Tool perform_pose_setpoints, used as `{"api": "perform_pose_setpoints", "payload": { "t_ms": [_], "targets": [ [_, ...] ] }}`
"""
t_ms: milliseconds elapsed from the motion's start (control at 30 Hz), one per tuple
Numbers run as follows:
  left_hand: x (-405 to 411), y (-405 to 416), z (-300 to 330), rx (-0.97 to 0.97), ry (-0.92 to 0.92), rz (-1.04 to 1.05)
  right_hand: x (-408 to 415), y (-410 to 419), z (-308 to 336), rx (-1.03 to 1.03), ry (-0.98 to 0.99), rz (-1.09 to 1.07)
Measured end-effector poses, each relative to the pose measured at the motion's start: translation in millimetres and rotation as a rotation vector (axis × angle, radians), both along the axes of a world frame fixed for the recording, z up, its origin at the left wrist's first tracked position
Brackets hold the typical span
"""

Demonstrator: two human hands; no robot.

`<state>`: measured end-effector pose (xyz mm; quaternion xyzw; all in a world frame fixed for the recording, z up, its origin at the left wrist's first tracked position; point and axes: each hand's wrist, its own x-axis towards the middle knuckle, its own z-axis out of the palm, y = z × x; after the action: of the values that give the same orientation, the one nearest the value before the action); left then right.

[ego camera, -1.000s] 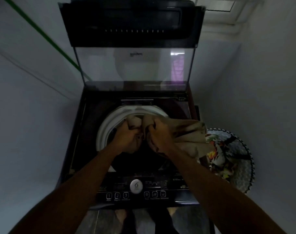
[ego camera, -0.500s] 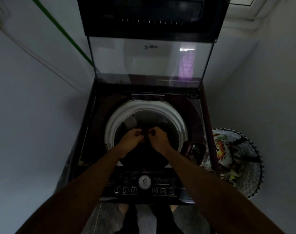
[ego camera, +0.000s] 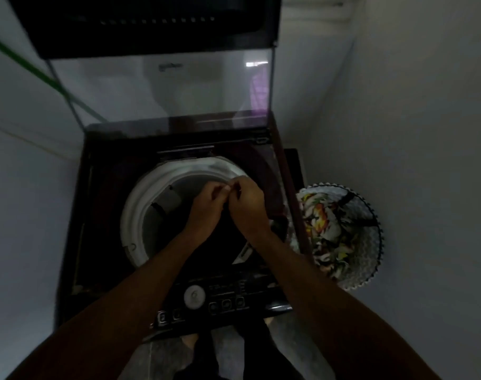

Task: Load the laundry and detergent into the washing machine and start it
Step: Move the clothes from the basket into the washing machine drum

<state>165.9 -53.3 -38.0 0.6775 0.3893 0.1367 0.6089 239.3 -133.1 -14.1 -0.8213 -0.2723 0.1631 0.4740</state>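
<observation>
Nearest is the glossy black control panel [ego camera: 223, 296] with its round white dial. Past it, the left hand [ego camera: 206, 205] and right hand [ego camera: 247, 202] meet over the round white-rimmed drum [ego camera: 151, 204], fingers curled, holding nothing I can make out. Floral laundry sits in a lacy basket [ego camera: 368, 242] just right of the washing machine [ego camera: 102, 215]; the glass lid [ego camera: 162, 86] stands open.

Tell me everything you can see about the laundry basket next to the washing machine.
The laundry basket stands on the floor to the right of the washing machine, close to the wall. It is round, pale, looks like plastic mesh, and has a dark scalloped rim. It holds crumpled cloth with a white, orange, yellow and dark print. Neither hand touches it. Its left edge is hidden behind the machine's side.
</observation>
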Motion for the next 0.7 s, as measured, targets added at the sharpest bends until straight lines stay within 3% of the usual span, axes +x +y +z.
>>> {"api": "perform_pose_setpoints", "payload": {
  "t_ms": [200,400,533,700],
  "targets": [
    [79.5,-54.6,1.1,0.141,-0.039,-0.225,66.9,-65.3,3.3,-0.093,-0.086,-0.261],
    [131.8,-93.2,4.9,0.655,-0.043,-0.558,119.0,-126.1,-25.7,-0.189,0.024,-0.435],
    [170.1,-117.2,0.3,0.637,0.002,-0.764,144.4,-156.2,-61.6,-0.294,0.134,-0.466],
    [213.0,-142.1,-28.6,0.544,0.220,-0.880,168.6,-191.8,-91.0,-0.367,0.258,-0.504]
  ]
}}
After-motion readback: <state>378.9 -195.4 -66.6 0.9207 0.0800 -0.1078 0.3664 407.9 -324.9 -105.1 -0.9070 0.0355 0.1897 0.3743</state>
